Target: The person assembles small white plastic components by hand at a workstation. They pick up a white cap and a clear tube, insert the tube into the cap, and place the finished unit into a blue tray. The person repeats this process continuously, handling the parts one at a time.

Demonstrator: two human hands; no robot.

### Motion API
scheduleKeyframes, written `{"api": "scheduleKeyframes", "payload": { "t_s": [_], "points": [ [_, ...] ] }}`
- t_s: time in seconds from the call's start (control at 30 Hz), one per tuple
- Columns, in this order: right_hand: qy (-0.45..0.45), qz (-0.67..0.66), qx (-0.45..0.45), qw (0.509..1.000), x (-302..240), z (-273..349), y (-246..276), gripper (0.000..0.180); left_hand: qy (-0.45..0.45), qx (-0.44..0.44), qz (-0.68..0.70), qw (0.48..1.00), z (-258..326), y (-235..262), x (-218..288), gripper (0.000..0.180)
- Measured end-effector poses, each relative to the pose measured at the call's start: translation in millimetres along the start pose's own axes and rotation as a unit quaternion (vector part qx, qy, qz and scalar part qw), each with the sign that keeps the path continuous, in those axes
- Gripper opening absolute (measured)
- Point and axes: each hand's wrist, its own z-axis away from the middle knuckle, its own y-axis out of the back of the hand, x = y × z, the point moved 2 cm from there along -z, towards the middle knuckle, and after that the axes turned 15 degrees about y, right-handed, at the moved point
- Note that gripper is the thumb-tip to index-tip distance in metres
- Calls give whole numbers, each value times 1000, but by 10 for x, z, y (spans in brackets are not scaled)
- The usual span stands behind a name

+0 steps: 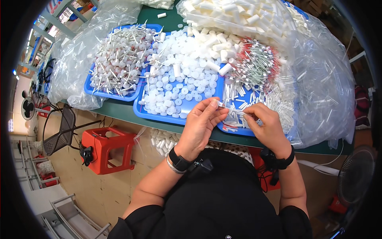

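Over the front of the right blue tray (237, 130), my left hand (202, 125) pinches a small white end of a thin whitish stick (232, 109) between thumb and forefinger. My right hand (266, 122) has its fingertips closed on the stick's other end. Around them in that tray lie short clear-white tubes (274, 104) and a heap of thin pins with red and white ends (256, 63). The middle blue tray (159, 118) bears many translucent white discs (172, 95) and, behind them, white cylinders (213, 42).
A left blue tray (113, 96) is heaped with assembled white stick-and-disc pieces (119, 59). Clear plastic bags (71, 75) flank the trays on the green table (171, 126). At the back sits a bag of white cylinders (246, 18). A red stool (107, 147) stands left.
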Motion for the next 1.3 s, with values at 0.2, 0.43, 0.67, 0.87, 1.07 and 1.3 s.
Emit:
{"api": "scheduleKeyframes", "payload": {
  "t_s": [0.2, 0.43, 0.67, 0.87, 1.07, 1.3],
  "points": [
    [30, 23, 9, 999, -10, -4, -27, 11, 0, -5, -2, 1000, -6, 6, -40, 29],
    [48, 23, 12, 999, -28, -12, -52, 11, 10, -18, 1, 1000, -21, 16, -76, 30],
    [-242, -321, -6, 916, 47, 25, -144, 14, 40, -56, -82, 994, 44, -75, -154, 38],
    [-252, -355, -11, 900, 56, 44, -196, 18, 32, -60, -131, 989, 70, -57, -151, 34],
    [-94, -158, 7, 983, -129, -62, -136, 28, -164, 20, -89, 982, 75, 105, 481, 29],
    [-126, -69, 64, 988, 120, 42, 208, 29, -307, 67, 26, 949, 72, 585, 1850, 34]
  ]
}}
